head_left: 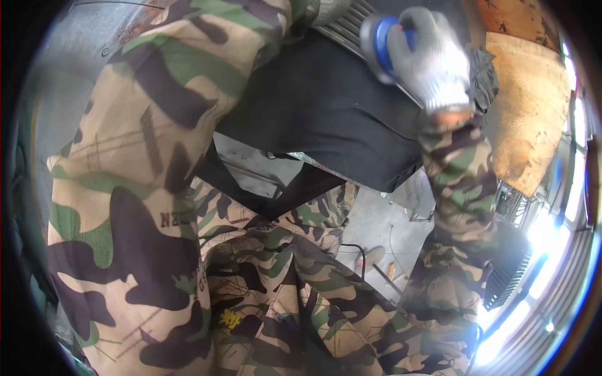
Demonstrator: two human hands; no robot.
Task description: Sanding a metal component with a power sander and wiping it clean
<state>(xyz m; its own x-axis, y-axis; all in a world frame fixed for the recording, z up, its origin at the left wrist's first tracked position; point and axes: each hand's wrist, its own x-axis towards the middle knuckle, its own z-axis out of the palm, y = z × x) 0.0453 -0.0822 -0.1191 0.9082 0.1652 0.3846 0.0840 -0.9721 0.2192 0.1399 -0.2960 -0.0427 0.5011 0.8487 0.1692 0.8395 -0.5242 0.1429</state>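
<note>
My right hand point(433, 59), in a white knitted glove, is closed round a round blue-and-grey thing point(384, 47). Its outline is smeared, so its exact kind does not show. The thing is held at the edge of a ridged metal piece point(348, 25) with parallel slats. Of my left hand point(331, 10) only a bit of grey-white glove shows at the top edge, by the far end of those slats; its fingers are hidden. Black cloth point(326, 106) is spread between my forearms, below the slatted piece.
A stained tan board point(527, 106) stands at the right, with crumpled dark cloth point(484, 81) beside my right wrist. A grey metal surface point(69, 88) lies at the left. Below, the grey floor point(376, 219) carries a rod, a cable and small loose items.
</note>
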